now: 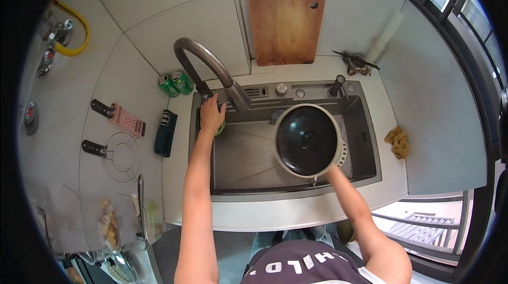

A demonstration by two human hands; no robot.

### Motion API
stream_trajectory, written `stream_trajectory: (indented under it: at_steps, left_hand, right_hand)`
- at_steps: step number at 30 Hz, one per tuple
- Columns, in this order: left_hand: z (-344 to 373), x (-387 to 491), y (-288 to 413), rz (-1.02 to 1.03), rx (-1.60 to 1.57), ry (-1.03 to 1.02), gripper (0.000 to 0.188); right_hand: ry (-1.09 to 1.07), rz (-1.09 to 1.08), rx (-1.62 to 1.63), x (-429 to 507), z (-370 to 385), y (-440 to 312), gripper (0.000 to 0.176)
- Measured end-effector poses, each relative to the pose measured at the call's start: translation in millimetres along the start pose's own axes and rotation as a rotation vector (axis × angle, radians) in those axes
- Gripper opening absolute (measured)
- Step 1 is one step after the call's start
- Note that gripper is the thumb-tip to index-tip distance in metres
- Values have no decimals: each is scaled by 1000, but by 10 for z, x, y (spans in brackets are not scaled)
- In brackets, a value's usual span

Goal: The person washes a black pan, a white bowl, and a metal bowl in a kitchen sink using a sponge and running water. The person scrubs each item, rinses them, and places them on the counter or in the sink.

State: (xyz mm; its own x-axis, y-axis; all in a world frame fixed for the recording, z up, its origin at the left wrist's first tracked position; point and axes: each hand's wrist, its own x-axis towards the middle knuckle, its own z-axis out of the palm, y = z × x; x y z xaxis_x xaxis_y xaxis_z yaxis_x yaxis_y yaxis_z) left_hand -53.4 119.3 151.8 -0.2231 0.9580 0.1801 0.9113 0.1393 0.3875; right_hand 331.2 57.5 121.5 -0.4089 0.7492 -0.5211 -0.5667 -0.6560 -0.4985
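Observation:
My left hand [212,114] reaches to the base of a dark metal pull-down faucet [206,56], its fingers spread against the lower part; whether it grips the lever cannot be told. Over the right part of the sink [246,153], my right hand [334,170] is at the lower right edge of a round black pan with a pale rim [307,141]. Its fingers are hidden beneath the pan. A pale piece with round holes [342,154] shows beside the pan's right edge. Something green and round [220,127] lies partly behind my left hand.
A wooden cutting board [286,26] leans against the back wall. Green cans [181,81] and a dark knife sharpener [165,133] stand left of the sink. A soap dispenser [337,85] rises at the back right. A crumpled brown cloth [397,142] lies on the right counter.

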Motion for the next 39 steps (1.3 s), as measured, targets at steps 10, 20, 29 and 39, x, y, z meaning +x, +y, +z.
stream_trajectory:
  at_steps: [10,20,29,39]
  left_hand:
    - [571,-1006,117,-120,-219,134,44]
    - [864,-1163,-266,-321,-492,91,30]
    - [1472,-893,281,-73,243,152,64]
    - [1179,-692,370,892,-10,-514,67]
  right_hand:
    - [-176,354,369,1651,59,1455,65]
    - [-73,275,-78,1576,-60,1293,67]
    - [353,-257,-994,1191,429,684,51]
    - [227,-124,-737,967,159,722,68]
